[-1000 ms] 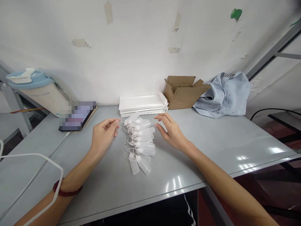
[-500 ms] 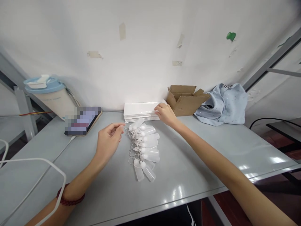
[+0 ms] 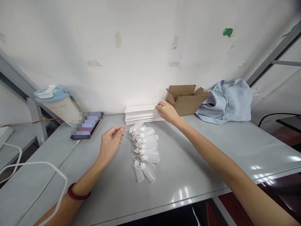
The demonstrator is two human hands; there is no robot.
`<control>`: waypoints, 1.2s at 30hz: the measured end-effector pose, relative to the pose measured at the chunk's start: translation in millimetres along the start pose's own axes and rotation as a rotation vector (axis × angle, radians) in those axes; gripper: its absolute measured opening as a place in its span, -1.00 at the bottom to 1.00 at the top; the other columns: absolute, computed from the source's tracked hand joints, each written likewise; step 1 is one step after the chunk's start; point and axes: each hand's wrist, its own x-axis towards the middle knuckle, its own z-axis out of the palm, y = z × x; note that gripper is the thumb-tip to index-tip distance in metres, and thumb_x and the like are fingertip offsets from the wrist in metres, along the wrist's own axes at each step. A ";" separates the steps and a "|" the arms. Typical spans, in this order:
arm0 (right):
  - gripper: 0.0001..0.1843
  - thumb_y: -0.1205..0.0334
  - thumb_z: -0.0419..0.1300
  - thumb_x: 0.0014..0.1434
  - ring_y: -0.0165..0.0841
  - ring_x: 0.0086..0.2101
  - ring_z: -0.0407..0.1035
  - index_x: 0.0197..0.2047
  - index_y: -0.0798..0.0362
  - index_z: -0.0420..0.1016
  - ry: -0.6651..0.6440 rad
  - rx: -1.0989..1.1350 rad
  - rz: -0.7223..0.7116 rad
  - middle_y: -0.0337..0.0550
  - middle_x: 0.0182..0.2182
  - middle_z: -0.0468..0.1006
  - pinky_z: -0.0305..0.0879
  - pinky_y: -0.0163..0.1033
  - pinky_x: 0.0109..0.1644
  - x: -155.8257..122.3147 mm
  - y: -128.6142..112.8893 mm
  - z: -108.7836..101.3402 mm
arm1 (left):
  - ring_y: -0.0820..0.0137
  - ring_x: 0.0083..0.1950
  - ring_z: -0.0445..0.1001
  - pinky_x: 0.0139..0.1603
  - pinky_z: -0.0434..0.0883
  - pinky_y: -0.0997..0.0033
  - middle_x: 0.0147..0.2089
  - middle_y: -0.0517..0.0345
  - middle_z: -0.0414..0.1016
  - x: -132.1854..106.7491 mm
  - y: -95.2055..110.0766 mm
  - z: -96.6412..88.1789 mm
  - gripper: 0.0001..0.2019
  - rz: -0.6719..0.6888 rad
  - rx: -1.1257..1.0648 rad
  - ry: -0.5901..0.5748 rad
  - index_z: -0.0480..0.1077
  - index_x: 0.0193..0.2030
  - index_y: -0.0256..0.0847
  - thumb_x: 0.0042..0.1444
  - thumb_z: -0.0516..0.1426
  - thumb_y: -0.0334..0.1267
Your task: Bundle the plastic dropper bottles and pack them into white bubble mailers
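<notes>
At the wall end of the grey table lies a stack of flat white card pieces [image 3: 141,120]. My right hand [image 3: 166,111] pinches the top white card piece [image 3: 142,108] at its right end, and its front edge is raised off the stack. Left of the stack, my left hand [image 3: 111,139] hovers with thumb and fingers pressed together; whether anything is between them I cannot make out. Just right of it lies a pile of small translucent plastic bottles [image 3: 148,144] with thin white loops at their necks.
An open cardboard box [image 3: 185,103] and a pale blue cloth bag [image 3: 232,103] stand right of the stack. On the left are a tumbler with a blue lid [image 3: 58,106] and a phone [image 3: 88,125] with a white cable [image 3: 62,163] crossing the table [image 3: 188,169].
My right hand has raised the front edge of the top white card piece, which lay flat before. My left hand has stayed beside the bottles. The camera view has shifted slightly.
</notes>
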 end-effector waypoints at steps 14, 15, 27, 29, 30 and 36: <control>-0.87 0.18 0.21 0.02 -0.35 -0.33 0.42 -0.36 0.02 0.53 0.439 1.224 0.433 -0.17 -0.27 0.52 0.36 -0.22 -0.26 -57.0 -3.2 -39.9 | 0.53 -0.59 0.23 -0.62 0.13 0.51 -0.50 0.17 0.39 6.2 11.7 -7.4 -0.64 -0.247 -0.473 -0.209 0.46 -0.28 -0.35 0.01 0.19 -0.01; -0.83 0.12 0.22 0.02 -0.33 -0.33 0.43 -0.36 0.02 0.53 0.400 1.304 0.461 -0.16 -0.27 0.53 0.36 -0.21 -0.28 -60.8 0.7 -42.5 | 0.53 -0.58 0.23 -0.61 0.14 0.52 -0.49 0.18 0.39 6.9 14.4 -5.5 -0.65 -0.241 -0.460 -0.224 0.47 -0.29 -0.35 0.00 0.21 -0.04; -0.78 0.16 0.30 -0.02 -0.31 -0.26 0.44 -0.27 0.03 0.53 -0.190 1.594 0.380 -0.15 -0.23 0.55 0.37 -0.20 -0.22 -67.3 29.9 -47.8 | 0.54 -0.62 0.24 -0.71 0.07 0.52 -0.34 -0.10 0.50 54.8 84.6 43.0 -0.58 -0.134 -0.241 -0.422 0.47 -0.23 -0.36 0.00 0.22 0.03; -0.74 0.25 0.36 -0.11 -0.33 -0.22 0.41 -0.28 0.05 0.52 -0.279 1.540 0.292 -0.15 -0.20 0.53 0.35 -0.23 -0.21 -68.8 30.3 -51.1 | 0.54 -0.62 0.20 -0.70 0.03 0.51 -0.42 -0.04 0.48 60.7 91.3 51.7 -0.70 -0.068 -0.130 -0.519 0.50 -0.40 -0.33 -0.08 0.27 -0.06; -0.76 0.28 0.36 -0.11 -0.33 -0.18 0.39 -0.30 0.06 0.51 -0.304 1.511 0.241 -0.15 -0.19 0.51 0.33 -0.24 -0.18 -69.1 30.5 -52.3 | 0.55 -0.62 0.18 -0.69 0.03 0.50 -0.45 -0.01 0.47 62.3 93.3 54.9 -0.77 -0.034 -0.071 -0.563 0.50 -0.48 -0.30 -0.11 0.29 -0.14; -0.87 0.31 0.26 0.00 -0.41 -0.30 0.35 -0.36 0.07 0.38 -0.361 1.342 0.117 -0.19 -0.31 0.45 0.30 -0.24 -0.23 -69.0 30.6 -51.0 | 0.55 -0.72 0.00 -0.68 -0.19 0.46 -0.75 0.23 0.16 60.4 95.7 60.7 -0.68 -0.017 0.198 -0.781 0.31 -0.77 -0.17 -0.18 0.30 -0.18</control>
